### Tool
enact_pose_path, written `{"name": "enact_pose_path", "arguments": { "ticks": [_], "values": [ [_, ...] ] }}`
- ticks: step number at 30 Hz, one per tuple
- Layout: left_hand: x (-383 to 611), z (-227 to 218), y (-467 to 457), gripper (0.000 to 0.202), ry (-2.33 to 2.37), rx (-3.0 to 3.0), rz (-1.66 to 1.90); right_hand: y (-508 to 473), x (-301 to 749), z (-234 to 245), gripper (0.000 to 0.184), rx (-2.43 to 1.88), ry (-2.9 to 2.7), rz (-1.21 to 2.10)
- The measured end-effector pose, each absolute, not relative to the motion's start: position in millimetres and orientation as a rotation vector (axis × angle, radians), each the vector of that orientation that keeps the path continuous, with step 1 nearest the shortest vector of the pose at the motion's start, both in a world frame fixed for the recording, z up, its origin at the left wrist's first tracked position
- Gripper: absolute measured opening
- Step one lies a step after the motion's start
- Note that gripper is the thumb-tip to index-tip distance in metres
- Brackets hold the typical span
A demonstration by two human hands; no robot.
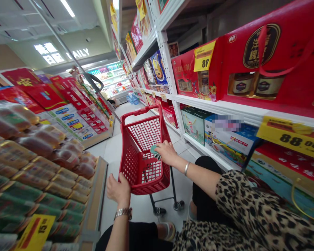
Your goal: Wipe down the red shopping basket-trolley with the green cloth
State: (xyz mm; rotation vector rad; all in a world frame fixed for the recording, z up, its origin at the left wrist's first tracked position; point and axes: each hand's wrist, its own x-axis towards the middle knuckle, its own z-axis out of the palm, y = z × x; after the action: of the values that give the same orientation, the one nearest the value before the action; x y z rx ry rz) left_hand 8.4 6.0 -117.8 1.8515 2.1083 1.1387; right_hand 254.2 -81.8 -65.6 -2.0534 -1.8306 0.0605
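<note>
A red plastic shopping cart [140, 174] with a mesh basket stands in front of me in the aisle. My right hand [167, 153] is over the cart's right side, fingers closed on a small green item [154, 150] with pale and dark stripes at its lower edge; its kind is unclear. At the near left corner of the basket is my left hand [119, 191], thumb and fingers apart and nothing visible between them. Whether it touches the basket I cannot tell.
White shelving [172, 87] with red gift boxes [272, 59] runs along my right. To the left, a low display [101, 174] bears packed goods, with red boxes [44, 96] beyond. The tiled floor [112, 139] leads toward a lit cooler [112, 80].
</note>
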Motion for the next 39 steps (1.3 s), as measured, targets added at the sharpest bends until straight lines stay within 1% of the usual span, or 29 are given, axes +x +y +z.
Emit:
{"name": "enact_pose_path", "arguments": {
  "ticks": [4, 6, 10, 16, 22, 27, 35, 39],
  "values": [
    [41.4, -122.2, -30.3, 0.056, 1.855, 2.13, 1.183, -84.2, 243.4, -64.1, 0.032, -2.041, -1.813, 0.052],
    [53.8, -124.6, -41.1, 0.055, 1.865, 2.151, 1.12, -89.2, 234.6, -65.6, 0.032, -2.012, -1.828, 0.029],
    [52.3, -126.6, -40.4, 0.058, 1.994, 2.172, 0.925, -105.4, 211.9, -75.0, 0.033, -1.899, -1.886, -0.032],
    [25.4, -116.8, -19.3, 0.048, 1.96, 2.314, 0.601, -118.9, 184.4, -85.6, 0.033, -1.789, -1.944, -0.032],
    [18.8, -103.7, -5.6, 0.042, 1.867, 2.371, 0.309, -101.3, 195.9, -77.4, 0.032, -1.798, -1.99, -0.013],
    [17.7, -107.4, 3.9, 0.037, 1.826, 2.365, 0.304, -78.9, 233.7, -64.8, 0.039, -1.926, -1.918, -0.002],
    [13.9, -116.2, 12.3, 0.038, 1.8, 2.375, 0.326, -35.6, 292.5, -35.8, 0.036, -2.167, -1.795, -0.078],
    [15.5, -117.6, 10.4, 0.036, 1.787, 2.399, 0.377, -23.7, 304.0, -29.6, 0.037, -2.197, -1.752, -0.078]
  ]
}}
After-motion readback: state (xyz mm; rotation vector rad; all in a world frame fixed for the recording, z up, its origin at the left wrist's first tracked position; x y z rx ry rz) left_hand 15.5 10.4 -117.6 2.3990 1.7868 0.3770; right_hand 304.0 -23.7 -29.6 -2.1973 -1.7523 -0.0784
